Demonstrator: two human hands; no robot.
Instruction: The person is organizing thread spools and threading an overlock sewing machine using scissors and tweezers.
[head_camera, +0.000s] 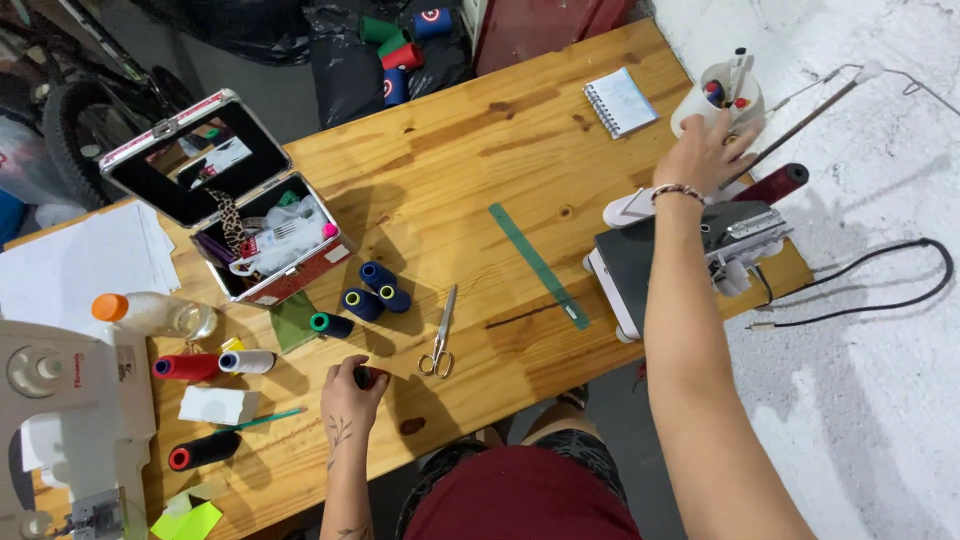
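While left hand (350, 392) grips a dark spool (368, 377) | right hand (705, 150), fingers spread, touches white cup (700, 105).

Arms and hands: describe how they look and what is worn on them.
Both arms are bare, with no sleeves or gloves. The left hand belongs to a forearm tattooed with a leafy sprig. The right hand has a beaded bracelet at its wrist.

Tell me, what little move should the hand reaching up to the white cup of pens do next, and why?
Probably close the fingers on one pen. The right hand is spread at the rim of the round white plastic cup of pens, but whether it holds anything cannot be told. The left hand already rests on a small dark red spool on the wooden table.
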